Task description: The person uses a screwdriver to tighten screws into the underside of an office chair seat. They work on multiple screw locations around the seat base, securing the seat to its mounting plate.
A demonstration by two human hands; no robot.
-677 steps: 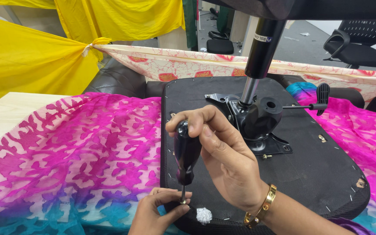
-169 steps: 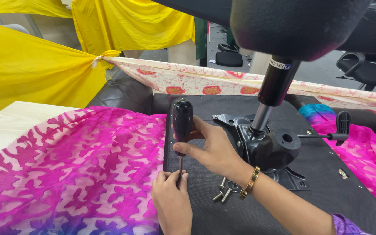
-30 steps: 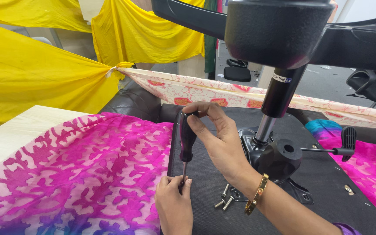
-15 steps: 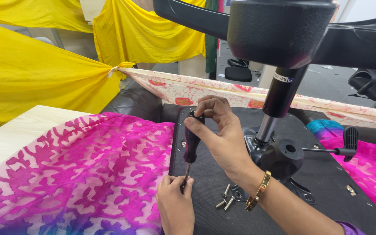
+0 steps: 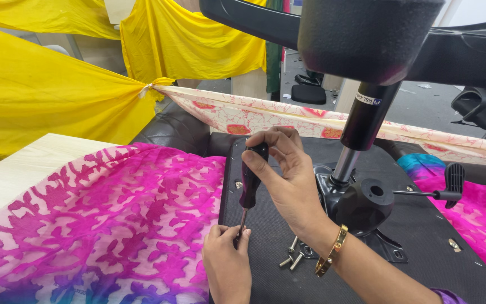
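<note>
An upturned office chair seat (image 5: 457,264) lies black side up on the table, its metal mechanism (image 5: 361,205) and gas cylinder (image 5: 367,121) rising from the middle. My right hand (image 5: 285,174) grips the dark handle of a screwdriver (image 5: 250,183) held upright near the seat's left edge. My left hand (image 5: 226,264) pinches the shaft close to the tip, steadying it against the seat. Several loose silver bolts (image 5: 293,259) lie on the seat just right of my left hand, under my right wrist with its gold bangle.
A pink patterned cloth (image 5: 97,225) covers the table to the left, with bare pale wood (image 5: 23,169) beyond it. Yellow drapes (image 5: 57,95) hang behind. A lever with a black knob (image 5: 451,188) sticks out to the right. The chair's base looms overhead.
My right hand has shifted its hold on the screwdriver handle, fingers moving round it. The left hand stays at the tip. The view has drifted slightly.
</note>
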